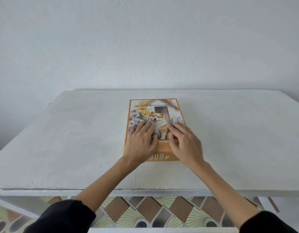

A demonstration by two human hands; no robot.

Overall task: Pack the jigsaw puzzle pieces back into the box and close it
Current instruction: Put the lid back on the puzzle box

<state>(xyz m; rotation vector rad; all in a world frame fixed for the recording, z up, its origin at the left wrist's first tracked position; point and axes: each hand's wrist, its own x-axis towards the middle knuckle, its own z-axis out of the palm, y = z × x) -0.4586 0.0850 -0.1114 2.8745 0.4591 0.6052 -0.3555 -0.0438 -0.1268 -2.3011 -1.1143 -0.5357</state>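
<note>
An orange jigsaw puzzle box (159,111) lies flat and closed on the white table (69,140), its lid showing a dog beside flowers and a small house. My left hand (140,143) rests on the near left part of the lid with straight, spread fingers. On the near right part lies my right hand (184,143), fingers flat against the lid. No loose puzzle pieces are in view.
A white wall rises straight behind the table. The table's front edge (44,190) runs across the lower view, and a patterned floor (153,214) shows below it.
</note>
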